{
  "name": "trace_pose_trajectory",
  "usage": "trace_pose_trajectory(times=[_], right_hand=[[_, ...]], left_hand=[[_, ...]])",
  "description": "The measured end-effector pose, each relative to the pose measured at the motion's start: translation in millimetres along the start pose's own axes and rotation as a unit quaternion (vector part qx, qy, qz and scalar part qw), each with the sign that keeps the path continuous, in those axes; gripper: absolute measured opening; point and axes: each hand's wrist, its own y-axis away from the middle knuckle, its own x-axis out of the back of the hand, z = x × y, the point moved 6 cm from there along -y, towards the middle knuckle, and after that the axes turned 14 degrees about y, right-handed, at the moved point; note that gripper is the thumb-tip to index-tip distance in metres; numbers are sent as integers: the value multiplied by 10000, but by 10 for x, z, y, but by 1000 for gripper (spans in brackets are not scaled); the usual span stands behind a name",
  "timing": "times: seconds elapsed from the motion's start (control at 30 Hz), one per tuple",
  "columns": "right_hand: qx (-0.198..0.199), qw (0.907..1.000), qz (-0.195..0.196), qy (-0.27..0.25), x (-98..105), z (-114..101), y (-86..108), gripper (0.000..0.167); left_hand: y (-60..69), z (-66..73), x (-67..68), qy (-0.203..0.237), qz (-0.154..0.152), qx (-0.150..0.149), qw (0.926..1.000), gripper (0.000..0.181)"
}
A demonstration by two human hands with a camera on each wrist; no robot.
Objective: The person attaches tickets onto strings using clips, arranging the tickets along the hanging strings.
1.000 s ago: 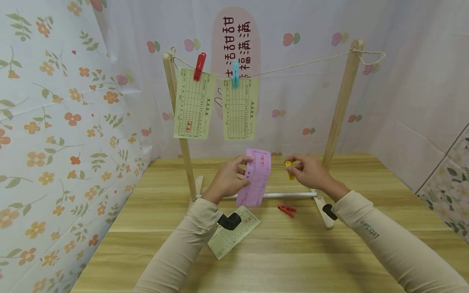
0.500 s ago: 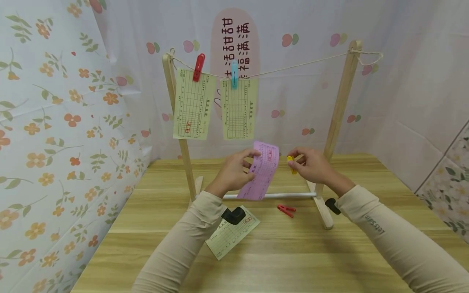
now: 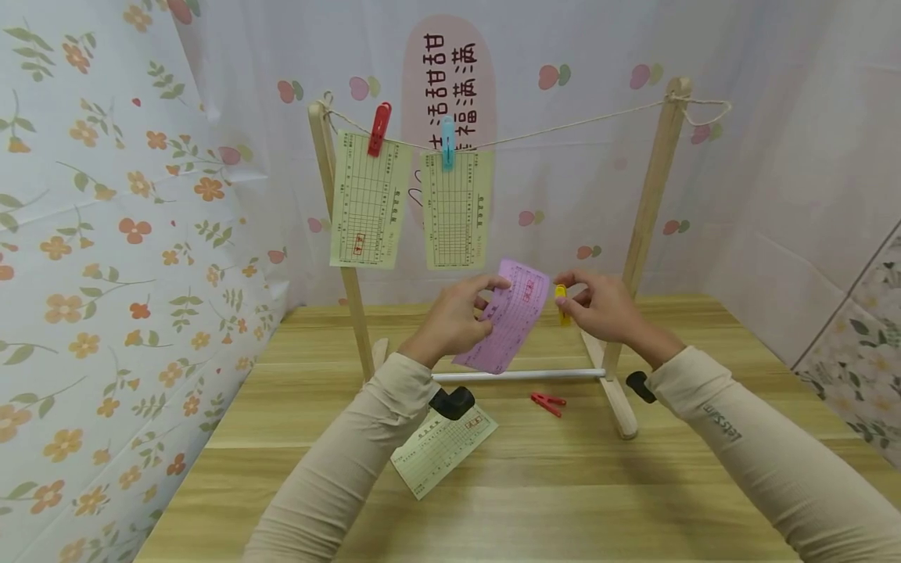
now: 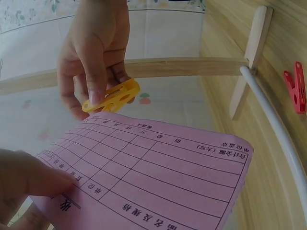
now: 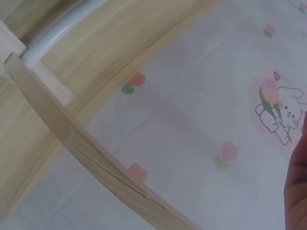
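My left hand (image 3: 454,320) pinches the left edge of a pink receipt slip (image 3: 517,313), raised above the table and slightly curved. To its right, my right hand (image 3: 601,309) holds a yellow clothespin (image 3: 561,303) between thumb and fingers. In the left wrist view the yellow clothespin (image 4: 112,97) appears just beyond the far edge of the pink slip (image 4: 158,167). Two pale green slips hang from a string (image 3: 563,127): one under a red clothespin (image 3: 379,129), the other under a light blue clothespin (image 3: 448,144). The right wrist view catches only an edge of my right hand (image 5: 296,191).
A wooden post (image 3: 655,188) stands at the right and another (image 3: 341,234) at the left, joined low down by a white bar (image 3: 521,375). On the table (image 3: 535,500) lie a red clothespin (image 3: 547,403) and a pale green slip (image 3: 443,453), partly behind the left wrist's black mount.
Both hands have risen. My left hand has carried the pink slip up and to the right, closer to the yellow clothespin in my right hand. The hanging slips stay in place.
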Motion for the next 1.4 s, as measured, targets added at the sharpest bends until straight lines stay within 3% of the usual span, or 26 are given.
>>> trace_pose_trajectory(times=[0.2, 0.6, 0.8, 1.03, 1.4], right_hand=[[-32, 9999, 129, -32, 91, -13, -11, 24], [-5, 9994, 282, 195, 263, -36, -67, 18], [-58, 9995, 235, 213, 308, -50, -95, 17], [-8, 9981, 559, 250, 426, -98, -171, 16], [24, 9981, 596, 149, 456, -104, -242, 22]], left_hand=[[-54, 81, 11, -75, -2, -281, 9996, 58], [-154, 123, 27, 30, 184, -418, 9990, 57], [-204, 134, 40, 24, 452, -543, 9975, 57], [-266, 198, 87, 21, 915, -1033, 9904, 55], [-311, 201, 83, 155, 1308, -1499, 9799, 51]])
